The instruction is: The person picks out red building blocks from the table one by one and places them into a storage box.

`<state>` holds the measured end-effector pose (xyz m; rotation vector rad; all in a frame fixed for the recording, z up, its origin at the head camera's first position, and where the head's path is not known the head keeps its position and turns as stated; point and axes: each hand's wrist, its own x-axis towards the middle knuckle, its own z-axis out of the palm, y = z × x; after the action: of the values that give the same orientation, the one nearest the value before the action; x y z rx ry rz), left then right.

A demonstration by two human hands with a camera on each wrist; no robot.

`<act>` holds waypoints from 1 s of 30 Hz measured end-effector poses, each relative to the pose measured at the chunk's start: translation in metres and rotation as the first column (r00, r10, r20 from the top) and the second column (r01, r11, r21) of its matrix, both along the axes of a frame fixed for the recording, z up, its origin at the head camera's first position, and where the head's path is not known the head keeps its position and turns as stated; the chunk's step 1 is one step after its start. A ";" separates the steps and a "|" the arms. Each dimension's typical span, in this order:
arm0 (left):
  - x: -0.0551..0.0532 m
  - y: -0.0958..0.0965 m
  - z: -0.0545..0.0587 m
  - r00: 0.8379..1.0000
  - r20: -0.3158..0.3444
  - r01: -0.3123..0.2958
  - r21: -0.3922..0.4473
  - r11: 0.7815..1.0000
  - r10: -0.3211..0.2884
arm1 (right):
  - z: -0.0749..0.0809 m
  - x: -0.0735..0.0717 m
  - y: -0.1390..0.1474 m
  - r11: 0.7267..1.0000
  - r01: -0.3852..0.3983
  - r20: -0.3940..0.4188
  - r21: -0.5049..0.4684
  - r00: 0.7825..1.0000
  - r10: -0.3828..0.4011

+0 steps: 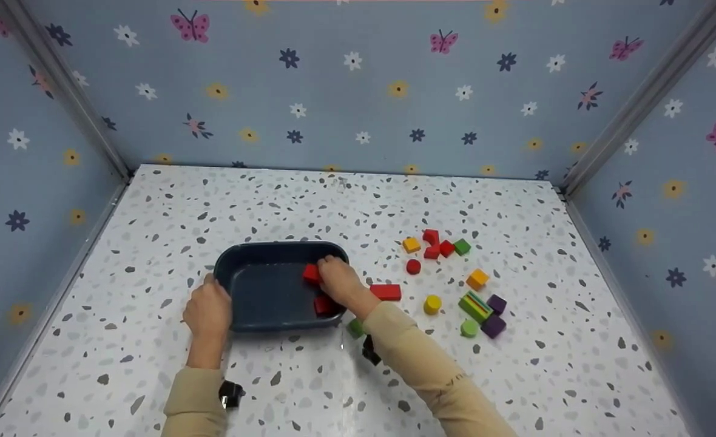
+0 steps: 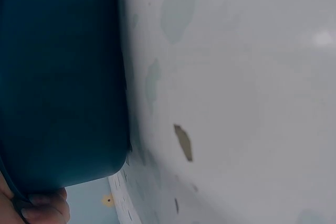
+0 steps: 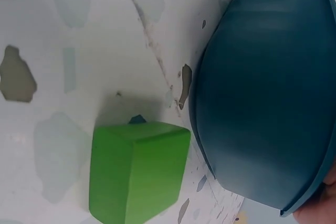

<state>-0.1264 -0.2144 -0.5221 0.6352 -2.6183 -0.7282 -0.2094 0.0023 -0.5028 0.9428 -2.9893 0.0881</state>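
A dark blue plastic tub (image 1: 267, 297) stands on the speckled table, left of the middle. My left hand (image 1: 208, 308) grips its left rim, and fingertips (image 2: 50, 208) curl under the lip in the left wrist view. At the right rim, my right hand (image 1: 341, 282) holds the edge, with part of a finger (image 3: 317, 211) against the lip in the right wrist view. Inside the tub, one red block (image 1: 311, 274) lies right beside the right fingers and another red block (image 1: 323, 305) sits in the near right corner. A green block (image 1: 355, 328) is just outside that corner.
Right of the tub lie a red rectangular block (image 1: 385, 292), a yellow cylinder (image 1: 432, 304), an orange cube (image 1: 477, 279), a striped green block (image 1: 475, 307), purple blocks (image 1: 494, 326) and several small red pieces (image 1: 431, 238). Flower-patterned walls (image 1: 358, 91) enclose the table's back and sides.
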 end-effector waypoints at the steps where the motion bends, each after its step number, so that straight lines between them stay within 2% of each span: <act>1: 0.000 0.000 0.000 1.000 0.002 -0.001 0.001 1.000 0.001 | 0.000 0.000 0.000 1.000 0.000 -0.002 0.005 1.000 0.000; 7: 0.000 0.000 0.000 1.000 0.013 -0.008 0.004 1.000 0.008 | -0.001 0.002 -0.001 0.999 -0.002 -0.020 0.050 1.000 0.003; 15: -0.001 0.000 -0.001 1.000 -0.013 -0.012 -0.021 1.000 0.012 | -0.008 0.001 -0.004 0.998 0.012 -0.072 0.063 0.997 -0.007; 24: -0.001 0.001 0.000 1.000 -0.021 -0.003 -0.012 1.000 0.003 | -0.005 0.001 -0.002 0.998 0.024 -0.041 0.055 0.999 -0.022; 30: -0.001 0.000 0.000 1.000 -0.018 -0.009 -0.016 1.000 0.008 | 0.002 0.003 -0.001 1.000 0.011 -0.013 0.007 1.000 -0.011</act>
<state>-0.1275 -0.2140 -0.5222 0.6315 -2.6006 -0.7065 -0.2064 0.0016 -0.5010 0.9241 -2.9842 0.0714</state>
